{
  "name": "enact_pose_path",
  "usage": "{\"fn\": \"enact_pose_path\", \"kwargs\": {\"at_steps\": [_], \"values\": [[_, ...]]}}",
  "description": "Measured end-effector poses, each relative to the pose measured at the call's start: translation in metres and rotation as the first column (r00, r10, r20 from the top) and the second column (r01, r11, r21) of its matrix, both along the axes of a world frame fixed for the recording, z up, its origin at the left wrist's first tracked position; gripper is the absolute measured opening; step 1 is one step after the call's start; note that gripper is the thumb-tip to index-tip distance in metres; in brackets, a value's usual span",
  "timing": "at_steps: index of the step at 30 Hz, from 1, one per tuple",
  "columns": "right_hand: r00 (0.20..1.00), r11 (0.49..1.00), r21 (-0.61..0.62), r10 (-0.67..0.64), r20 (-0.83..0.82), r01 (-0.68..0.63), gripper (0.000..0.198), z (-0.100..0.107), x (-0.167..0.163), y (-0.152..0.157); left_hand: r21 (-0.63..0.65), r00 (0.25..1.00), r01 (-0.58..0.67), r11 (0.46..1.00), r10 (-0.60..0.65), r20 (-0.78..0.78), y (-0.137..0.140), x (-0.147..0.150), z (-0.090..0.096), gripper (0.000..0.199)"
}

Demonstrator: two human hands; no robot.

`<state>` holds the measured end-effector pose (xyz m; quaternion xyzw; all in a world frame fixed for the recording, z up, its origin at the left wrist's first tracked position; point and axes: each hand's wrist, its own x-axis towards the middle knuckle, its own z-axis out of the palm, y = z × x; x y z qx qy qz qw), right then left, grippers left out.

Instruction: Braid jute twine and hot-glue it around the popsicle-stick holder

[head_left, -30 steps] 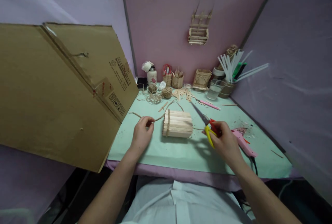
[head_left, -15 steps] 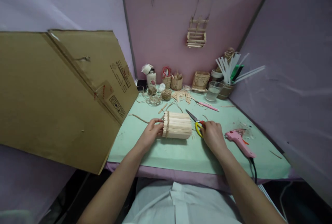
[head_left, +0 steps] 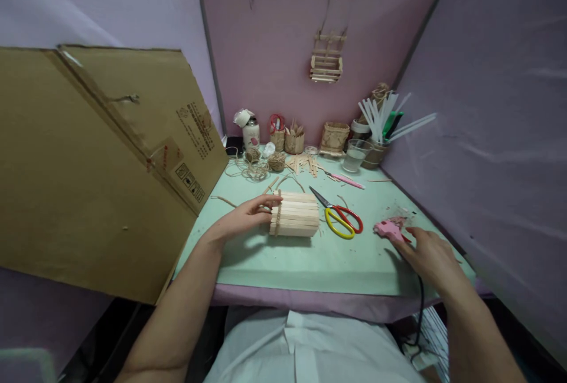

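A barrel-like holder of pale craft sticks (head_left: 296, 215) lies on its side, with a twine band near its left end. My left hand (head_left: 248, 215) grips that end, a finger over the top edge; part of the grip is hidden. Over at the right, my right hand (head_left: 427, 251) is at the pink hot glue gun (head_left: 390, 229), thumb and fingers apart around its handle, which the hand partly covers. Between the two lie scissors (head_left: 341, 217) with one red and one yellow handle, blades pointing up and left.
Twine balls (head_left: 277, 162), loose craft sticks (head_left: 305, 164) and a pink craft knife (head_left: 348, 180) lie further back. Behind them stand a glass of water (head_left: 354, 157) and a pot of glue sticks (head_left: 376, 152). A large cardboard sheet (head_left: 110, 182) leans at the left.
My right hand has let go of the scissors and moved right to the glue gun. The scissors now lie on the table. My left hand stays at the craft-stick holder, a finger shifted over its top.
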<state>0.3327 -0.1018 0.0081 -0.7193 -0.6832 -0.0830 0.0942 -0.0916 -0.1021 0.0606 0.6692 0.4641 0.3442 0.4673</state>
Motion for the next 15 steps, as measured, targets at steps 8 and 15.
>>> {"fn": "enact_pose_path", "kwargs": {"at_steps": [8, 15], "values": [[0.993, 0.982, -0.154, -0.100, 0.063, 0.109, 0.044, 0.006, -0.022, 0.007, 0.432, 0.949, 0.222, 0.874, -0.092, -0.301, -0.006, -0.004, 0.006, 0.039], [0.977, 0.978, -0.169, -0.145, -0.158, 0.118, 0.045, 0.002, -0.012, 0.011, 0.406, 0.942, 0.283, 0.869, -0.172, -0.289, 0.002, 0.001, 0.001, 0.026]]}}
